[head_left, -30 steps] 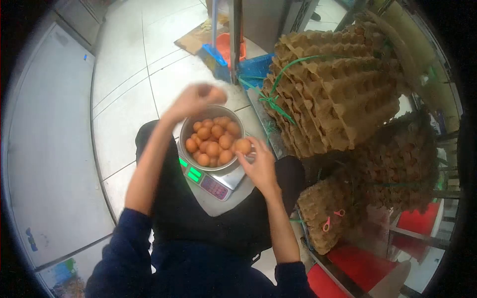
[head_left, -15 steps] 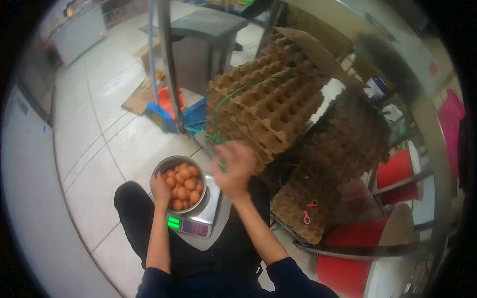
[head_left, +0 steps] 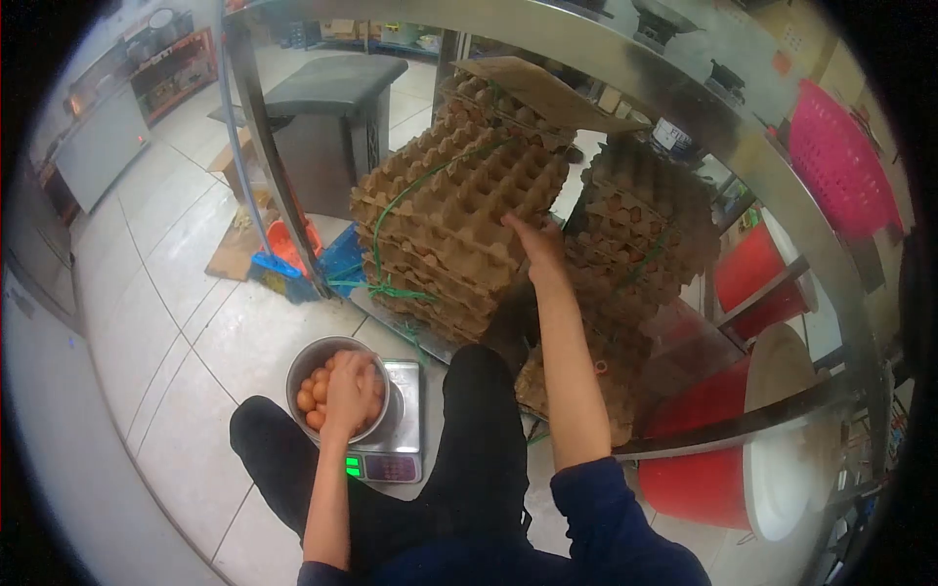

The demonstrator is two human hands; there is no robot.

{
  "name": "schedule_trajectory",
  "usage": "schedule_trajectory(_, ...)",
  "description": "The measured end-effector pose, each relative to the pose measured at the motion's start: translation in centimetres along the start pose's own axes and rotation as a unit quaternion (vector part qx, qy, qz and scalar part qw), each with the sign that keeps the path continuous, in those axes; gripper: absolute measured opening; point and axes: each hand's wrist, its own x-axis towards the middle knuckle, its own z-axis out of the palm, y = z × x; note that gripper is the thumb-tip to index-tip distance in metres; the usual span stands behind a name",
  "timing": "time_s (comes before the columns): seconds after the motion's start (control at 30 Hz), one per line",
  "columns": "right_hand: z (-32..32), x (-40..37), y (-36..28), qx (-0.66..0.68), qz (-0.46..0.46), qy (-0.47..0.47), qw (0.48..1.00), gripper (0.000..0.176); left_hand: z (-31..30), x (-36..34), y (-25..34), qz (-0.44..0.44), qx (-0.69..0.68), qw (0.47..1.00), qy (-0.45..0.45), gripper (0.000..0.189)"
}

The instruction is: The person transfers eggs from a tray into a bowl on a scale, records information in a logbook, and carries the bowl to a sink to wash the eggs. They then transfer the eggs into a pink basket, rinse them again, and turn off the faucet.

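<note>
In the metal bowl (head_left: 293,376) of brown eggs (head_left: 315,396), my left hand (head_left: 348,391) lies on top of the eggs, fingers bent down among them. Its fingertips are partly hidden, so a grip on an egg cannot be made out. The bowl stands on a digital scale (head_left: 405,415) with a lit green display. My right hand (head_left: 539,244) is at the right side of a tied stack of cardboard egg trays (head_left: 440,225), a finger and thumb spread at its edge; the other fingers are partly hidden. No egg shows in it.
A second stack of egg trays (head_left: 645,225) stands to the right. Metal frame legs (head_left: 269,156) and a rail (head_left: 743,420) surround the stacks. Red tubs (head_left: 699,459) are at the right, a pink basket (head_left: 840,161) above them. A grey bin (head_left: 332,117) stands behind.
My right hand has moved from above my knee, forward to the tray stack. My left hand has gone from the bowl's left rim onto the eggs. The camera view has shifted.
</note>
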Motion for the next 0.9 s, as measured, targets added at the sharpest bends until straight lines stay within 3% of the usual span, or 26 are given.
schedule_trajectory(0.07,1.2,1.4,-0.7,0.086,-0.025,0.035,0.995,0.050,-0.8,-0.2,0.7,0.036,-0.030,0.998,-0.032,0.014)
schedule_trajectory(0.17,3.9,1.6,-4.4,0.271,-0.006,0.084,0.959,0.034,0.4,-2.7,-1.9,-0.074,-0.125,0.988,-0.056,0.014)
schedule_trajectory(0.2,4.3,0.5,-6.6,0.346,0.013,0.066,0.936,0.031,0.2,-3.1,-2.2,-0.109,-0.153,0.980,-0.063,0.015)
schedule_trajectory(0.33,3.1,-3.3,-10.4,0.505,0.012,-0.071,0.860,0.021,0.5,-4.3,-5.4,-0.081,-0.144,0.985,-0.056,0.018)
schedule_trajectory(0.43,0.0,-6.9,-7.9,0.423,-0.009,-0.026,0.906,0.023,-0.4,-3.0,-2.9,-0.087,-0.138,0.985,-0.061,0.017)
schedule_trajectory(0.5,-5.1,-12.0,-5.5,0.288,-0.026,0.035,0.957,0.027,-1.2,-2.0,-1.2,-0.140,-0.171,0.972,-0.082,0.018)
schedule_trajectory(0.53,-8.0,-13.3,-1.4,0.291,-0.090,0.051,0.951,0.042,-1.1,-1.7,-0.8,-0.166,-0.188,0.964,-0.092,0.018)
schedule_trajectory(0.57,-10.7,-16.5,-0.5,0.212,-0.119,0.048,0.969,0.072,-0.4,-1.4,-1.9,-0.124,-0.198,0.969,-0.083,0.018)
schedule_trajectory(0.63,-15.6,-20.1,5.8,0.134,-0.161,0.077,0.975,0.077,-0.4,-0.4,-2.2,-0.082,-0.165,0.980,-0.079,0.020)
schedule_trajectory(0.67,-17.1,-22.3,8.3,0.141,-0.132,0.128,0.973,0.076,-0.3,0.4,-1.7,-0.059,-0.150,0.984,-0.079,0.021)
schedule_trajectory(0.7,-18.3,-24.2,10.2,0.147,-0.103,0.177,0.968,0.076,-0.7,1.2,-0.1,-0.117,-0.172,0.973,-0.103,0.022)
schedule_trajectory(0.77,-17.8,-26.9,13.0,0.139,-0.124,0.210,0.960,0.070,0.6,3.0,0.7,-0.077,-0.175,0.978,-0.083,0.023)
schedule_trajectory(0.8,-17.2,-27.7,13.6,0.138,-0.133,0.223,0.956,0.067,0.9,3.7,1.3,-0.058,-0.174,0.981,-0.070,0.024)
schedule_trajectory(0.9,-14.9,-27.5,11.9,0.255,-0.049,0.280,0.924,0.069,2.4,5.9,5.8,-0.070,-0.238,0.964,-0.093,0.037)
